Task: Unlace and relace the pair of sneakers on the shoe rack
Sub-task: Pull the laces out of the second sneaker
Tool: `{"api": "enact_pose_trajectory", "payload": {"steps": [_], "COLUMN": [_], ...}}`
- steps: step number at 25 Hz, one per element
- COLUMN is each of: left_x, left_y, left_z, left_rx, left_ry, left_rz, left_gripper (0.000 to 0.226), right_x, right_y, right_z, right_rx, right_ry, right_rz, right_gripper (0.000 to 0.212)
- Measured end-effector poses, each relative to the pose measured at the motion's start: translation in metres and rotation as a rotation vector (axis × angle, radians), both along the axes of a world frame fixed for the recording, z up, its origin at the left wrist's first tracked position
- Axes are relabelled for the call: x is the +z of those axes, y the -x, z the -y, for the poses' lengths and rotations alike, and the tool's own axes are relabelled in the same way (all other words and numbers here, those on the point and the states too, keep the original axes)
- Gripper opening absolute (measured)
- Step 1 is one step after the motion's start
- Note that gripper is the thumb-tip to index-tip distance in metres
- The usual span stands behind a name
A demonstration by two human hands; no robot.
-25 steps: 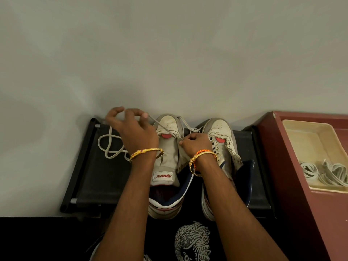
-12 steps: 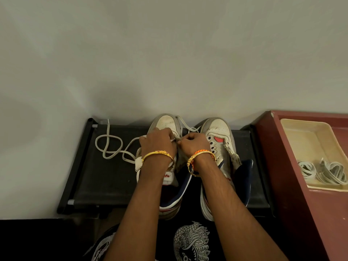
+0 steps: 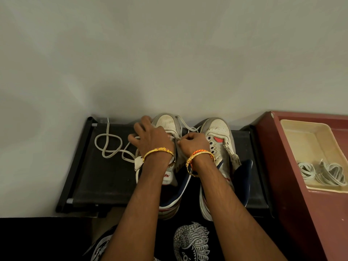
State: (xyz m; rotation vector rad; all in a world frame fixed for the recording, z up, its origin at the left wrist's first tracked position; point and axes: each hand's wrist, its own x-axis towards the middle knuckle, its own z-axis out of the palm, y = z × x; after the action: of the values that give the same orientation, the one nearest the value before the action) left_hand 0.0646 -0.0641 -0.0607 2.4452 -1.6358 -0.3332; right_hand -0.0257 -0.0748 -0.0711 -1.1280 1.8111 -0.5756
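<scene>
a black shoe rack (image 3: 105, 178) stands against a plain pale wall (image 3: 169, 53), with a dark red cabinet (image 3: 301, 185) to its right holding a cream tray (image 3: 308, 140) of coiled laces (image 3: 323, 172). the hands hide the left sneaker's eyelets. two worn white sneakers sit side by side on the rack: left sneaker (image 3: 165, 123), right sneaker (image 3: 220, 132). the left hand (image 3: 150, 140) grips the loose lace (image 3: 109, 146) trailing over the rack; the right hand (image 3: 192, 144) is curled tight at the left sneaker's lacing, what it pinches i cannot tell.
</scene>
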Motion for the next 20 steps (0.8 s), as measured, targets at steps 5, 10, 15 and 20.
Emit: {"api": "enact_pose_trajectory", "payload": {"steps": [5, 10, 15, 20], "left_x": [0.018, 0.039, 0.032, 0.015], "left_y": [-0.011, -0.063, -0.082, -0.047], "left_z": [0.001, -0.008, 0.003, 0.008], "left_rx": [0.222, 0.600, 0.902, 0.174], "left_ry": [0.119, 0.413, 0.753, 0.328], "left_rz": [-0.061, -0.213, -1.232, -0.664], "left_gripper": [0.018, 0.022, 0.021, 0.009], "right_x": [0.001, 0.001, 0.000, -0.001], "right_y": [0.001, 0.003, 0.000, 0.001], "right_z": [0.001, 0.000, 0.000, 0.001], "right_rx": [0.011, -0.014, -0.008, -0.003], "right_ry": [-0.002, 0.000, -0.004, -0.014], "right_rz": [0.000, -0.006, -0.044, -0.042], "right_gripper": [0.010, 0.012, 0.015, 0.019]}}
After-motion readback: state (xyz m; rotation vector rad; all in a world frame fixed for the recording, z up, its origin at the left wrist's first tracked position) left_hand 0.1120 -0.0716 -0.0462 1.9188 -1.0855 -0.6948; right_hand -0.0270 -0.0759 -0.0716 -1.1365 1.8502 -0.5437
